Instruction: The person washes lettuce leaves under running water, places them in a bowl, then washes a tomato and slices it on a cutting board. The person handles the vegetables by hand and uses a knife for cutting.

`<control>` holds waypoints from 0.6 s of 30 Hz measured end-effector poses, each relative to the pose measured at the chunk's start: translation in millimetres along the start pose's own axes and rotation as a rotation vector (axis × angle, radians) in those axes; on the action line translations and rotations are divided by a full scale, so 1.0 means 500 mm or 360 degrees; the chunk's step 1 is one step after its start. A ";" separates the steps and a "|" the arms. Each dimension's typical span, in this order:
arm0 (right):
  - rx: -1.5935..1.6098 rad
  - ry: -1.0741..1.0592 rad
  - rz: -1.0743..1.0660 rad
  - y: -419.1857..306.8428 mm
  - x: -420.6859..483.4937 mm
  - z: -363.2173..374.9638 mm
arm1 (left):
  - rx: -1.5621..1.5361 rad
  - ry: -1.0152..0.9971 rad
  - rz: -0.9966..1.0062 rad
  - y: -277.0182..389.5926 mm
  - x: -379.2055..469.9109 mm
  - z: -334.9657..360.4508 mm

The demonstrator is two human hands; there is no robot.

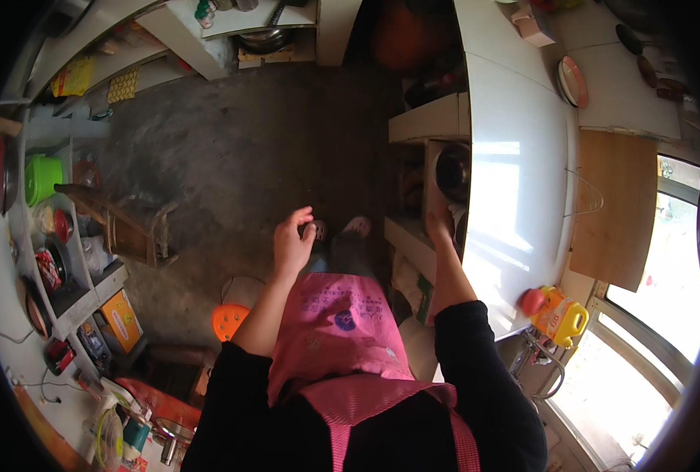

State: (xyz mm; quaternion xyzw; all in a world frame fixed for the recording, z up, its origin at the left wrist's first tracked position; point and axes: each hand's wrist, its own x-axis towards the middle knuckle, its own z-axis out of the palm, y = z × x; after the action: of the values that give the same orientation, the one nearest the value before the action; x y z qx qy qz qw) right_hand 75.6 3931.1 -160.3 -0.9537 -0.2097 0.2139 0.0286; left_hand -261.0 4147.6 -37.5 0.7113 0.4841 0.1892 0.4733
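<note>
My left hand (294, 243) hangs in front of the pink apron (341, 330) with nothing in it, its fingers loosely bent and apart from the thumb. On the right, my right hand (440, 224) reaches into the shelf space (406, 227) under the white countertop (503, 206). Its fingers are in shadow beside a white object (458, 217) that may be a dish; whether they grip it is hidden. Just beyond that hand, a dark round pot or bowl (452, 171) stands in the same shelf space.
A wooden stool or chair (129, 233) stands on the concrete floor (220, 147) at left. An orange perforated stool seat (230, 321) is near my left forearm. Shelves along the left hold a green tub (43, 177). A yellow jug (562, 318) sits by the sink tap (530, 354).
</note>
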 end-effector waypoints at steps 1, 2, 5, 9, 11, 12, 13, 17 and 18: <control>-0.0012 0.0058 0.0036 0.002 0.035 0.020 | -0.0034 -0.0136 -0.0041 -0.005 0.008 0.021; -0.0018 0.0108 0.0062 -0.019 0.061 0.032 | -0.0059 -0.0262 -0.0087 -0.014 0.016 0.041; -0.0220 0.0454 0.0053 0.000 0.136 0.092 | -0.0052 -0.0622 -0.0158 -0.026 0.046 0.134; -0.0254 0.0449 0.0143 0.009 0.198 0.144 | 0.0094 -0.1020 -0.0186 -0.041 0.141 0.293; -0.0013 0.0417 0.0183 0.015 0.207 0.135 | 0.0069 -0.1116 -0.0159 -0.051 0.188 0.397; 0.0220 0.0506 0.0175 0.013 0.198 0.136 | 0.0060 -0.1157 -0.0186 -0.050 0.212 0.447; 0.0268 0.0599 0.0119 0.013 0.184 0.132 | 0.0052 -0.1216 -0.0204 -0.043 0.237 0.500; 0.0530 0.0744 0.0060 0.030 0.148 0.145 | 0.0229 -0.1115 0.0426 -0.058 0.299 0.696; 0.0621 0.0737 0.0114 0.047 0.141 0.154 | 0.0270 -0.1073 0.0609 -0.044 0.305 0.740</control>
State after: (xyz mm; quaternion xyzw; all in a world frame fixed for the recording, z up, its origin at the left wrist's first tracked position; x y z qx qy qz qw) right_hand 110.2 3936.1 -261.4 -0.9603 -0.1188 0.0278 0.2508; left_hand 66.8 4100.4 -262.8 0.8474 0.1743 -0.0108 0.5014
